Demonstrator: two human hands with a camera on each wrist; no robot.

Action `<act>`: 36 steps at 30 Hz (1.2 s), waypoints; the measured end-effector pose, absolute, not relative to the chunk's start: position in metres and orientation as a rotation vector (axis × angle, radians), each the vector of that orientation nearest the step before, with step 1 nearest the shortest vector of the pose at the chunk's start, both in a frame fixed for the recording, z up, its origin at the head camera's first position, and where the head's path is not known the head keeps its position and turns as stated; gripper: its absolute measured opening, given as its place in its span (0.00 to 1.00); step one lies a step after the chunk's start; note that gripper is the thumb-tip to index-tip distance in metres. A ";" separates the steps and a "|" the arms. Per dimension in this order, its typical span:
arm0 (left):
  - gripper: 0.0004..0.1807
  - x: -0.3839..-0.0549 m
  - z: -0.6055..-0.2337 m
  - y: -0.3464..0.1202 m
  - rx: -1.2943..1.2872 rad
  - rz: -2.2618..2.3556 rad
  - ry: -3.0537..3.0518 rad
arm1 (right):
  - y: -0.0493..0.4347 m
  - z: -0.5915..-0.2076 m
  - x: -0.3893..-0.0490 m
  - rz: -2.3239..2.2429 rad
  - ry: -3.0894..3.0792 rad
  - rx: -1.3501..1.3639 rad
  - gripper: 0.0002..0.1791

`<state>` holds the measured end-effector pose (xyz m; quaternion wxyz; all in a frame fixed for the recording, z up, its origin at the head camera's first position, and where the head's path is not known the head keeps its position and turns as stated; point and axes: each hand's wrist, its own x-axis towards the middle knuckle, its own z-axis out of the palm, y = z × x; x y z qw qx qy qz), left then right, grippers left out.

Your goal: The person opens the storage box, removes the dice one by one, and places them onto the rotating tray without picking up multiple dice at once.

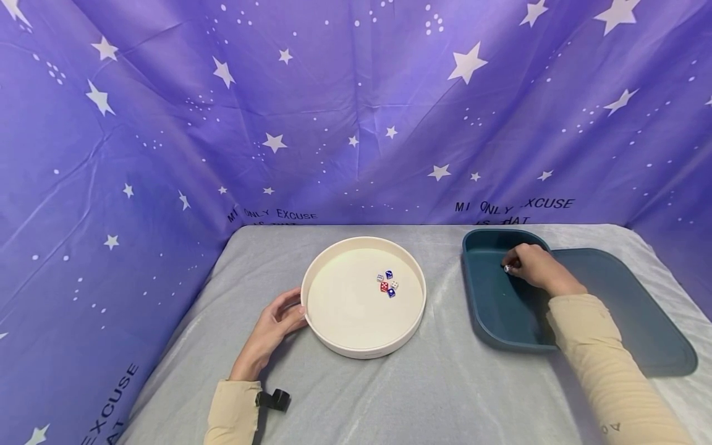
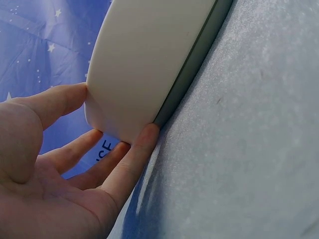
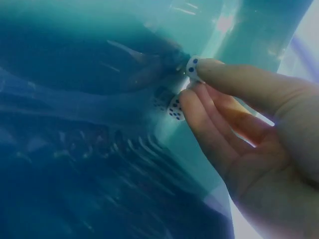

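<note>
In the head view, my left hand touches the outer side of a round cream tray; the left wrist view shows its fingertips against the wall. Several small dice lie together on the tray, including a red die and a blue die. My right hand reaches into a rectangular teal container. Its thumb and fingers pinch a white die with blue pips. A second white die is at another fingertip, beside the container's surface; whether it is held I cannot tell.
A flat teal lid lies to the right of the container, partly under the right forearm. Grey cloth covers the table. A purple star-print curtain hangs behind and at the sides.
</note>
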<state>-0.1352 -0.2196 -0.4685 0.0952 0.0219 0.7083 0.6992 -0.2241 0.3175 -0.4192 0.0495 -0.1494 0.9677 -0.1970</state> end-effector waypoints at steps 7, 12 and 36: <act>0.31 -0.135 -0.468 -0.220 0.078 2.086 2.077 | 0.312 -0.412 -0.222 -0.589 2.987 -0.510 0.03; 0.31 -0.135 -0.469 -0.220 0.069 2.078 2.085 | 0.303 -0.402 -0.219 -0.579 3.007 -0.524 0.04; 0.31 -0.135 -0.469 -0.221 0.087 2.075 2.083 | 0.256 -0.363 -0.208 -0.621 3.026 -0.646 0.09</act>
